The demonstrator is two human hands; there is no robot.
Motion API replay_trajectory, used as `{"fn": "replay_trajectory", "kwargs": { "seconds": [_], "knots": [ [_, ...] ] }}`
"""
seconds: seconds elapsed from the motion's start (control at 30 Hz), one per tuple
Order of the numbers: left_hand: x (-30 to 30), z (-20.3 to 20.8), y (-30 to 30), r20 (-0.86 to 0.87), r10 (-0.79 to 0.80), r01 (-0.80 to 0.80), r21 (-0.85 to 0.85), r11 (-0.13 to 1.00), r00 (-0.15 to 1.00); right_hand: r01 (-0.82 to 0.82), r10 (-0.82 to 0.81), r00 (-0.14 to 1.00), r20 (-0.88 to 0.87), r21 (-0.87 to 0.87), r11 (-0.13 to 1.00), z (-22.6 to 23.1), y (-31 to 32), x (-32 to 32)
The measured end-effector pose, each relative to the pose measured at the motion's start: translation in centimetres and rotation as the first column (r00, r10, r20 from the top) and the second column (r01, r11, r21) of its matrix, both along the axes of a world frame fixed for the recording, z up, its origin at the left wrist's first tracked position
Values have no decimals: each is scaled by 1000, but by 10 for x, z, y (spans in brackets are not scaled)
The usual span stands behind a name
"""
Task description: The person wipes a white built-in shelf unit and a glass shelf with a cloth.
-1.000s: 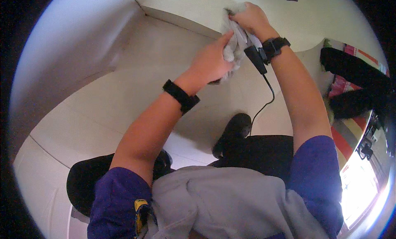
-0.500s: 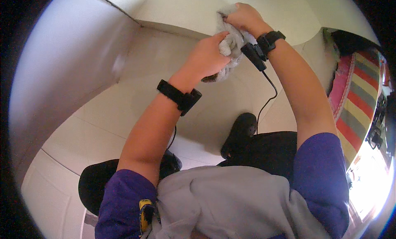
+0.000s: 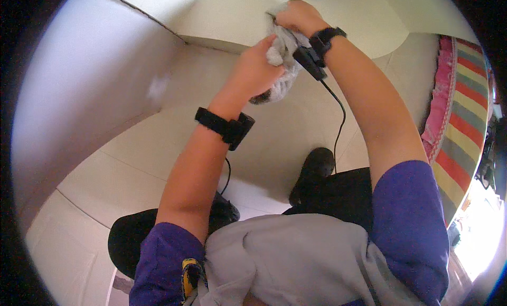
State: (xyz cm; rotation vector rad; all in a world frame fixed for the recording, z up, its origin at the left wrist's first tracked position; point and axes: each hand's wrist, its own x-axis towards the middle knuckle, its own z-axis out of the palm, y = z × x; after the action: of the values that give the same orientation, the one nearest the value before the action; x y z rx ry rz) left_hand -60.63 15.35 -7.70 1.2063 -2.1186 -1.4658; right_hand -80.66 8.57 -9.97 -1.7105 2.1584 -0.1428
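Hands meet at twelve o'clock in the head view, both closed on a crumpled grey-white fluffy cloth. Our left hand clamps the lower part of the bundle, fingers curled round it; our right hand grips its top from above. The cloth hangs in the air between them, over a pale cream tiled floor and just before a cream raised ledge. Each wrist carries a black strap with a small black box, and a thin black cable trails from the right one down toward five o'clock. At three o'clock lies a striped, pink-edged woven mat. We judge the step in hand to be wringing or bunching the cloth; the next move calls for both grips held firm while the wrists turn against each other.
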Motion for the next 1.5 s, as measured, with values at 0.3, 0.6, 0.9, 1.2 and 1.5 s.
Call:
{"fn": "replay_trajectory", "kwargs": {
  "seconds": [0.3, 0.6, 0.9, 1.2, 1.5],
  "knots": [
    [8, -20, 29, 18, -132, 131, 62, 989, 991, -31, 27, 987, -158, -21, 999, -20, 42, 0],
    [29, -17, -19, 29, 140, -140, 18, 990, 990, 46, -46, 999, 8, -190, 981, -3, 2, 84],
    [-25, 19, 53, 151, -299, 297, 33, 954, 942, -112, 86, 989, 118, 239, 965, 49, 80, -80],
    [-220, 25, 6, 153, -304, 328, -170, 929, 940, 576, -527, 816, 238, -258, 776, 28, 88, -259],
    [-145, 20, 7, 634, -401, 589, -110, 800, 662, 3, -6, 1000, -15, -186, 983, -14, 81, -114]
  ]
}}
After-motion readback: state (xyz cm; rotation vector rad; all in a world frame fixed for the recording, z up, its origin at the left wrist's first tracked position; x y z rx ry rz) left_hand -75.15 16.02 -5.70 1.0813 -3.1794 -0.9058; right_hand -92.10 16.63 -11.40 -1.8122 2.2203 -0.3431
